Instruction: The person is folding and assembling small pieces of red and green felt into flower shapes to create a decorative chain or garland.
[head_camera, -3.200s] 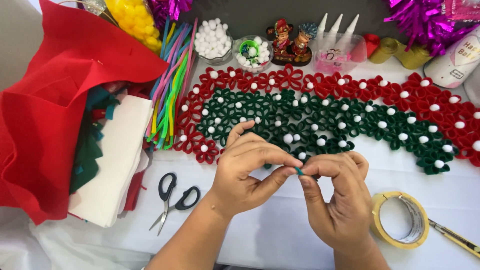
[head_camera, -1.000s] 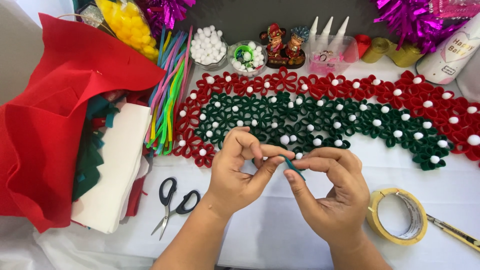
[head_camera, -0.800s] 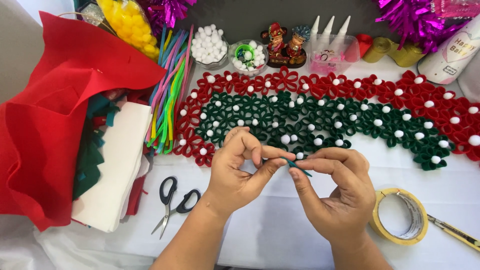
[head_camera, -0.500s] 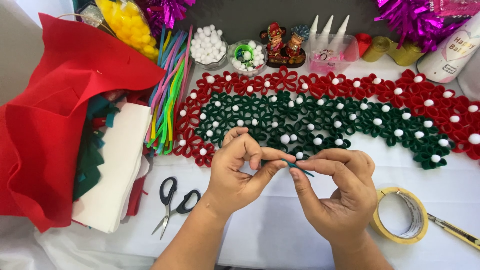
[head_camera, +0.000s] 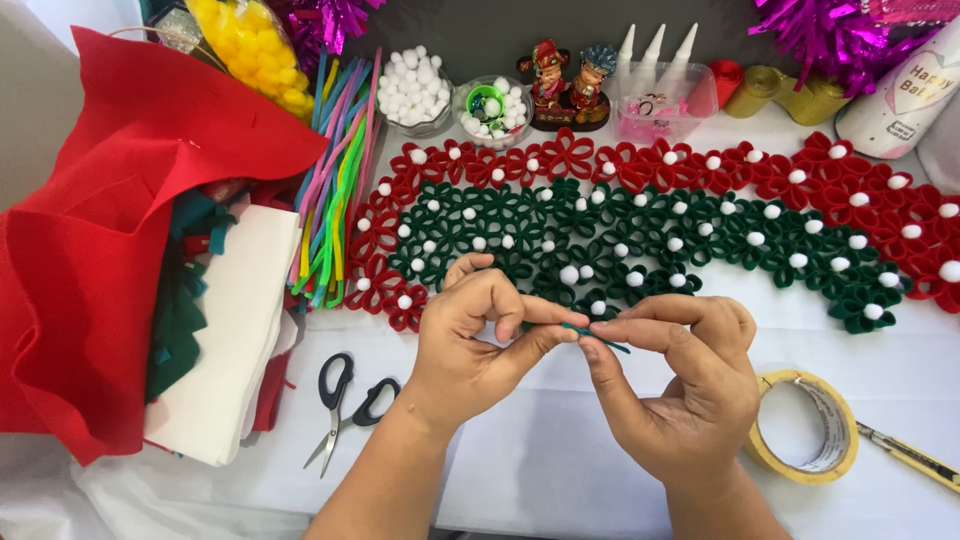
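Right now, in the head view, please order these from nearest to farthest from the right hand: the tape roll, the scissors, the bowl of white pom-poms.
Measured from the right hand:
1. Tape roll, just to its right on the table.
2. Scissors, to the left, beyond the left hand.
3. Bowl of white pom-poms, far back left, behind the red and green flower garland.

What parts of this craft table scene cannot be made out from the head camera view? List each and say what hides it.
- Thin green strip: mostly hidden between the fingertips of the left hand and right hand.
- Yellow utility knife: cut off by the right edge.
- Green felt pieces: largely covered by folded red felt.
- Small clear bowl: contents too small to identify.
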